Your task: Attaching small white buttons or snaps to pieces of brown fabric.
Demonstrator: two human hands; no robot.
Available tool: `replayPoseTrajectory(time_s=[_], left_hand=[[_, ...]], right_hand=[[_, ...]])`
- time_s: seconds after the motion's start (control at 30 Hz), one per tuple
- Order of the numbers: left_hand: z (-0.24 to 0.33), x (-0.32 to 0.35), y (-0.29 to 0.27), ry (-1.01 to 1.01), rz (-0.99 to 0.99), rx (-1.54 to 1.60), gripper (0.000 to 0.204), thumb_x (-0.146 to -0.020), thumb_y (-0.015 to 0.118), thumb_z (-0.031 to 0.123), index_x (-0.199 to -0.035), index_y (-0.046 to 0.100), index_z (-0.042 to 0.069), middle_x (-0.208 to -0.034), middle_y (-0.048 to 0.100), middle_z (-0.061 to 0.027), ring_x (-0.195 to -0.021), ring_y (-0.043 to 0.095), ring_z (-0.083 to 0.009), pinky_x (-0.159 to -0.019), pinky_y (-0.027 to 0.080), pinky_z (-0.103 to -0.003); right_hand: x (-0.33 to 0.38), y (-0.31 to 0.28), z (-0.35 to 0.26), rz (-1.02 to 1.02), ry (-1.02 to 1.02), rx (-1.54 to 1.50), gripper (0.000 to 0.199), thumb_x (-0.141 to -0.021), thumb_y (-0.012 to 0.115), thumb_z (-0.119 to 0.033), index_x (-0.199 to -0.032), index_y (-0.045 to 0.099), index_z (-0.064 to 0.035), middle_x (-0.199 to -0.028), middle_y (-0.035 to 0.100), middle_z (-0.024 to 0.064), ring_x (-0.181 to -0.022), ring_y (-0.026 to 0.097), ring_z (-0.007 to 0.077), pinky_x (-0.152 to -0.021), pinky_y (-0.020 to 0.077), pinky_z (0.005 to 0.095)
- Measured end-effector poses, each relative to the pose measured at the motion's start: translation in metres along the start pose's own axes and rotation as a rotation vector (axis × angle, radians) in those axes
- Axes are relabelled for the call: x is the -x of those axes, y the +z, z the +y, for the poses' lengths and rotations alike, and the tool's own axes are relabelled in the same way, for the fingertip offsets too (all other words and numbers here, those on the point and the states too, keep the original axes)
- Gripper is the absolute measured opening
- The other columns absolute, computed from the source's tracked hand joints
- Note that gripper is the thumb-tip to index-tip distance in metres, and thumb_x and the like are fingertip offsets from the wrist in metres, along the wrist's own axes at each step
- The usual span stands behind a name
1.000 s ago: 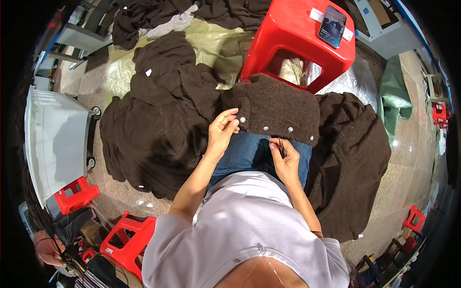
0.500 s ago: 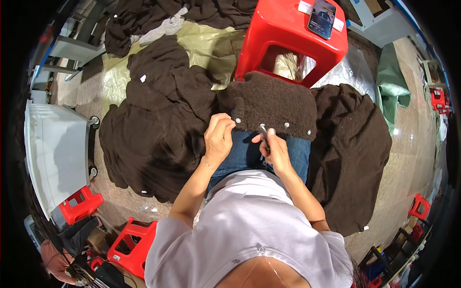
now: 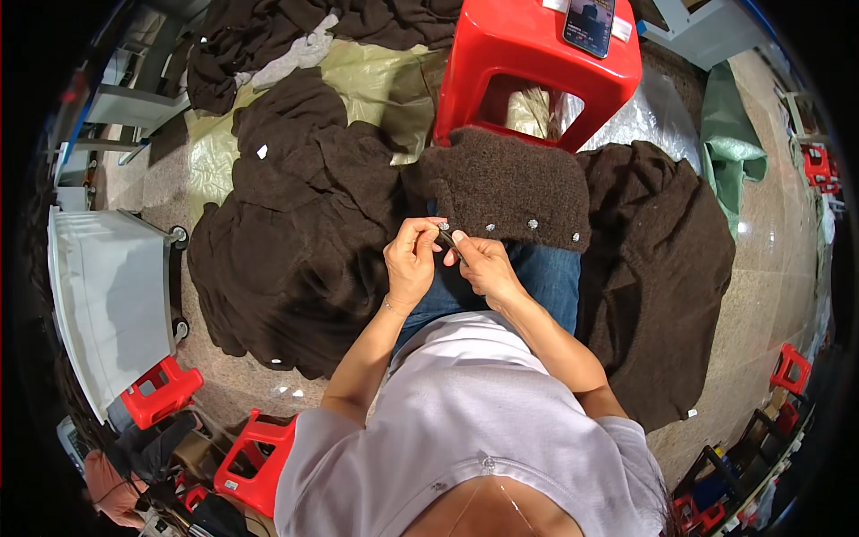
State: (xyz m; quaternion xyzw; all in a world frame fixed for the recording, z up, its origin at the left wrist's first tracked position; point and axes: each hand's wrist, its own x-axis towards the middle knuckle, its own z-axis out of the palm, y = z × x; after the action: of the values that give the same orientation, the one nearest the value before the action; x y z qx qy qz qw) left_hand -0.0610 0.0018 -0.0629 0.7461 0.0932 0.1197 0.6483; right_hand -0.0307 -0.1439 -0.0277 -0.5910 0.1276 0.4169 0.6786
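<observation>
A fuzzy dark brown knit garment [image 3: 514,179] lies over my lap, its near edge set with several sparkly round buttons [image 3: 532,224]. My left hand [image 3: 410,264] pinches that edge at its left end, next to the leftmost button [image 3: 443,226]. Closed around a small dark tool with a narrow tip, which looks like thread snips [image 3: 455,250], my right hand [image 3: 486,267] meets the left one there. The tool's tip is close to the leftmost button; my fingers hide part of it, and whether it touches the button I cannot tell.
Brown garments are heaped at my left [image 3: 291,233] and right [image 3: 658,277]. A red stool [image 3: 537,45] bearing a phone [image 3: 589,25] stands just beyond my knees. Yellowish plastic sheeting [image 3: 385,85] covers floor behind the left heap. A white wheeled cart [image 3: 112,304] is farther left.
My right hand has moved left with the thread snips, from the second button to the leftmost one beside my left hand. The view has shifted slightly.
</observation>
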Motion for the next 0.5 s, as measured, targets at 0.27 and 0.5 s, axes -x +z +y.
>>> replayPoseTrajectory(time_s=[0.27,0.5], left_hand=[[0.0007,0.0034,0.0002,-0.010,0.012,-0.006,0.005,-0.095,0.057,0.003,-0.095,0.059,-0.002,-0.106,0.070,-0.0105,-0.075,0.062,-0.0079,-0.060,0.051,-0.021],[-0.0024,0.0067,-0.0018,-0.071,-0.035,0.054,0.009,-0.098,0.053,0.006,-0.098,0.057,-0.002,-0.112,0.067,-0.0123,-0.081,0.058,-0.0062,-0.066,0.051,-0.021]], right_hand=[[-0.0081,0.0004,0.0100,0.061,-0.103,0.119,0.046,-0.100,0.049,-0.044,-0.078,0.063,-0.0068,-0.048,0.034,-0.0082,-0.040,0.024,0.0028,-0.036,0.0159,0.0234],[-0.0051,-0.0013,0.0009,0.019,0.051,-0.053,0.045,-0.100,0.048,-0.045,-0.078,0.062,-0.0074,-0.048,0.030,-0.0096,-0.038,0.020,0.0022,-0.036,0.0140,0.0225]])
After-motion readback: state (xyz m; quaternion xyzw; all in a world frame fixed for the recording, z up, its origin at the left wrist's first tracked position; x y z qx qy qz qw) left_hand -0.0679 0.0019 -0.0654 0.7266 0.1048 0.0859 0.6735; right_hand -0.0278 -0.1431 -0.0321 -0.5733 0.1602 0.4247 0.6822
